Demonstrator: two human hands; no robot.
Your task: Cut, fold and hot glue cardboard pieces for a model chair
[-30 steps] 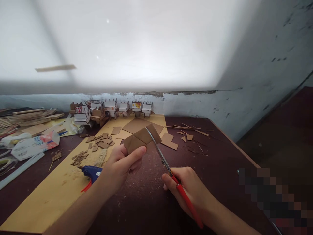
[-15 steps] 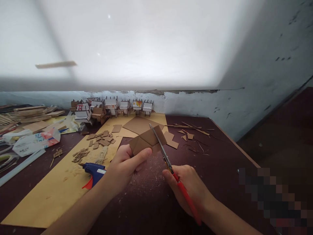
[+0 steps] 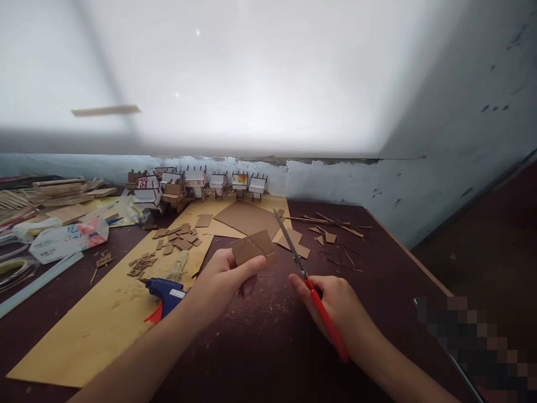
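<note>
My left hand (image 3: 229,271) pinches a small piece of brown cardboard (image 3: 254,248) between thumb and fingers. Lines cross the face of this piece, and its right end hangs free. To the right, my right hand (image 3: 335,305) grips red-handled scissors (image 3: 293,249). Their blades point up and away, look nearly together, and stand apart from the held cardboard. Beyond the hands lies a large flat cardboard sheet (image 3: 241,217), with an angular cardboard offcut (image 3: 297,246) behind the blades. A blue glue gun (image 3: 165,294) rests by my left forearm.
Several small cardboard chair-like models (image 3: 195,179) line the wall. Cut cardboard pieces (image 3: 182,240) lie on a yellow board (image 3: 92,336). Thin strips (image 3: 331,220) and scraps are at the right. Wood sticks (image 3: 59,193), a tape roll (image 3: 17,271) and a plastic bag crowd the left.
The scissors have moved right, off the cardboard. The piece in my left hand now looks shorter at its right end. The view has shifted slightly.
</note>
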